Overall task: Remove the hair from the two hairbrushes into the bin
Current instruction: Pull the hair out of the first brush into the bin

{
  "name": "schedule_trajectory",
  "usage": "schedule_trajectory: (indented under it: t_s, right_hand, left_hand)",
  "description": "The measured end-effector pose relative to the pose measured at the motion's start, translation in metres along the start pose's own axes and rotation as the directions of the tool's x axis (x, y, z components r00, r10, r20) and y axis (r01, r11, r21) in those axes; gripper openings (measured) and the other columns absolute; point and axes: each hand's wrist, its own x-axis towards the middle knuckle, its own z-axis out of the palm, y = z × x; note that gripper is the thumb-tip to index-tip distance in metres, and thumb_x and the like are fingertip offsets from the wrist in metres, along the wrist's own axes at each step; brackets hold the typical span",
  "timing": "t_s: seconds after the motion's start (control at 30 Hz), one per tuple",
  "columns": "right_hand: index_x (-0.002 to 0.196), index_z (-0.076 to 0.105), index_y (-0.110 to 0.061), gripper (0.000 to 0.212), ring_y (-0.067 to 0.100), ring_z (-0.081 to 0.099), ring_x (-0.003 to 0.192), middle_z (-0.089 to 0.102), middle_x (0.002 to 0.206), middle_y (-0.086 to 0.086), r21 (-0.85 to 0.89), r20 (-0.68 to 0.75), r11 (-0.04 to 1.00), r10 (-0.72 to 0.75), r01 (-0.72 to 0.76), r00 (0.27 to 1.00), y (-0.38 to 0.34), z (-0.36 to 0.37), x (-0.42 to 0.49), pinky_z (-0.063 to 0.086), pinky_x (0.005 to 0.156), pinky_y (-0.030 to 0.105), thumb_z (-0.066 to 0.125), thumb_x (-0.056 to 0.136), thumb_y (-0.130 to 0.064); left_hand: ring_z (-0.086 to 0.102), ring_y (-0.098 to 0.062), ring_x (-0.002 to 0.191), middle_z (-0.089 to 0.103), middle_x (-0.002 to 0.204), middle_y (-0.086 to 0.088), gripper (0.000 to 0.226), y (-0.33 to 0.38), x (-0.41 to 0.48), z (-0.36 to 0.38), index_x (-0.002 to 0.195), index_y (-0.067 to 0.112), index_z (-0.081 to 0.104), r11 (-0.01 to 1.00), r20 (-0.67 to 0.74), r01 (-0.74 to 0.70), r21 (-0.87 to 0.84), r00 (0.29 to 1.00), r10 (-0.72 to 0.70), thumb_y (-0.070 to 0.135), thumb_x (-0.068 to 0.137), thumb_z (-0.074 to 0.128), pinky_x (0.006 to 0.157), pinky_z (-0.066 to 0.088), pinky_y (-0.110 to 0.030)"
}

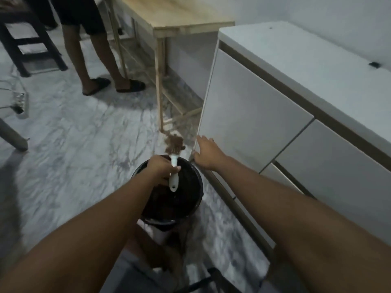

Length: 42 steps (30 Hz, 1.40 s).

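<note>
Left hand (161, 169) gripped a hair-clogged hairbrush (174, 166) over the bin (196, 199). Right hand (208, 154) hovered empty, fingers apart. Next, probably pulling the hair (174, 142) free.

Hairbrush (174, 176) in my left hand (161, 169): white handle, head matted with brown hair (174, 143). Bin (169, 195) at centre frame: black, dark inside. Floor (69, 144): white-grey marble pattern with darker grey veins. Cabinet (254, 123) at right: plain white fronts, tan strip beneath a white top. Table (179, 15) at upper centre: pale wood. Slippers (131, 85) at upper left: black.
</note>
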Motion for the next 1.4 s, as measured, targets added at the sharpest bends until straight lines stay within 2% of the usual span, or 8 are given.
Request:
schedule_trajectory:
  t_s: [0.1, 0.33, 0.47, 0.6, 0.73, 0.83, 1.17, 1.4]
  right_hand:
    - [0.149, 0.038, -0.012, 0.056, 0.041, 0.053, 0.124, 0.056, 0.137, 0.021, 0.081, -0.008, 0.997, -0.007, 0.008, 1.0, -0.004, 0.013, 0.004, 0.047, 0.103, 0.043, 0.053, 0.097, -0.025]
    - [0.142, 0.051, -0.01, 0.045, 0.038, 0.058, 0.119, 0.063, 0.13, 0.021, 0.177, -0.052, 0.984, 0.012, -0.003, 0.999, -0.007, 0.05, 0.013, 0.049, 0.098, 0.037, 0.054, 0.098, -0.02]
    - [0.139, 0.058, -0.008, 0.045, 0.03, 0.057, 0.127, 0.063, 0.136, 0.014, 0.342, -0.12, 0.939, 0.068, -0.023, 0.99, 0.002, 0.07, 0.022, 0.046, 0.109, 0.038, 0.06, 0.096, -0.021]
    - [0.131, 0.065, -0.009, 0.039, 0.025, 0.061, 0.123, 0.068, 0.129, 0.01, 0.459, -0.063, 0.888, 0.076, -0.039, 0.995, 0.015, 0.084, 0.032, 0.045, 0.1, 0.025, 0.065, 0.094, -0.021]
    - [0.125, 0.068, -0.01, 0.039, 0.025, 0.066, 0.115, 0.069, 0.126, 0.009, 0.623, -0.006, 0.775, 0.137, -0.104, 0.99, 0.02, 0.096, 0.047, 0.05, 0.104, 0.033, 0.073, 0.089, -0.022]
    - [0.117, 0.072, -0.011, 0.039, 0.024, 0.072, 0.1, 0.074, 0.113, 0.007, 0.727, 0.049, 0.671, 0.165, -0.148, 0.985, 0.035, 0.127, 0.073, 0.06, 0.088, 0.044, 0.08, 0.08, -0.023]
    - [0.123, 0.063, 0.004, 0.029, 0.021, 0.069, 0.09, 0.07, 0.111, 0.022, 0.876, 0.239, 0.393, 0.152, -0.281, 0.959, 0.024, 0.161, 0.074, 0.062, 0.077, 0.029, 0.065, 0.095, -0.004]
    - [0.111, 0.068, -0.004, 0.016, 0.015, 0.071, 0.084, 0.072, 0.096, 0.01, 0.834, 0.185, 0.48, 0.225, -0.274, 0.957, 0.004, 0.197, 0.102, 0.063, 0.08, 0.034, 0.062, 0.097, -0.007]
  left_hand:
    - [0.066, -0.037, 0.102, 0.067, 0.105, -0.02, 0.031, -0.011, 0.006, 0.001, 0.108, -0.006, 0.069, 1.0, 0.038, 0.005, -0.008, 0.999, -0.004, 0.012, 0.085, 0.079, 0.072, 0.06, -0.049]
    - [0.066, -0.035, 0.103, 0.068, 0.104, -0.017, 0.025, -0.027, 0.014, 0.011, 0.105, -0.005, 0.069, 0.998, 0.058, 0.016, -0.058, 0.998, -0.012, 0.01, 0.086, 0.077, 0.082, 0.059, -0.054]
    - [0.07, -0.031, 0.096, 0.07, 0.099, -0.016, 0.02, -0.036, 0.012, 0.018, 0.104, 0.002, 0.068, 0.995, 0.034, 0.045, -0.093, 0.999, -0.042, 0.012, 0.089, 0.075, 0.066, 0.059, -0.043]
    - [0.068, -0.036, 0.103, 0.067, 0.111, -0.018, 0.026, -0.053, 0.012, 0.024, 0.116, 0.002, 0.064, 0.966, 0.037, 0.147, -0.215, 0.989, -0.142, 0.012, 0.093, 0.069, 0.065, 0.058, -0.044]
    - [0.068, -0.033, 0.107, 0.063, 0.124, -0.014, 0.028, -0.061, 0.021, 0.028, 0.126, 0.003, 0.057, 0.881, 0.12, 0.205, -0.427, 0.978, -0.169, 0.01, 0.099, 0.059, 0.071, 0.059, -0.053]
    - [0.064, -0.028, 0.111, 0.06, 0.126, -0.007, 0.021, -0.07, 0.03, 0.035, 0.121, 0.005, 0.059, 0.816, 0.159, 0.231, -0.53, 0.972, -0.172, 0.01, 0.102, 0.054, 0.069, 0.061, -0.048]
    - [0.067, -0.022, 0.104, 0.064, 0.117, -0.005, 0.02, -0.117, 0.064, 0.018, 0.119, 0.014, 0.059, 0.745, 0.226, 0.266, -0.611, 0.961, -0.157, 0.011, 0.105, 0.045, 0.074, 0.059, -0.037]
    - [0.058, -0.013, 0.077, 0.063, 0.089, -0.002, 0.022, -0.147, 0.102, 0.001, 0.11, 0.006, 0.064, 0.694, 0.175, 0.348, -0.63, 0.935, -0.31, 0.021, 0.104, 0.05, 0.06, 0.052, -0.029]
